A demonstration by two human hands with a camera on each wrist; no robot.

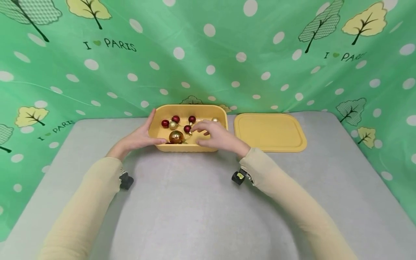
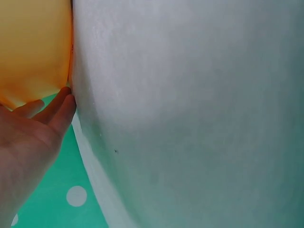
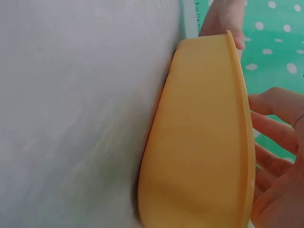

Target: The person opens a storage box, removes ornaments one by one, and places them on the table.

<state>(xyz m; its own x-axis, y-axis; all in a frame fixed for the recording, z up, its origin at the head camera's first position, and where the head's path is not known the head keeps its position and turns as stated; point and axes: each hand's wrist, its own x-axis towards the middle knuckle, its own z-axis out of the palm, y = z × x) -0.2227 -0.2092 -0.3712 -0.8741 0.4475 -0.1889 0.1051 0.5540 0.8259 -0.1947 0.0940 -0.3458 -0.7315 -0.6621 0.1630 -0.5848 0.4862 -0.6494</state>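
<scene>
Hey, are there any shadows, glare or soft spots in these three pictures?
Head view: a bright glint on the gold ball, faint shadows on the table beside the sleeves; left wrist view: the table looks hazy, darker and greenish toward the right edge; right wrist view: soft detail, with a dark shadow along the base of the box.

Your head camera looks forward and down from above, over the counter [image 1: 208, 202] and green backdrop [image 1: 224, 68]. Your wrist cameras [image 1: 126, 180] sit low and close, their pictures turned sideways: the left faces the counter, the yellow box [image 1: 183, 148] at one edge; the right, the box's outer side. All three share the box and left hand [image 1: 139, 137]; head and right also share the right hand [image 1: 220, 136].
</scene>
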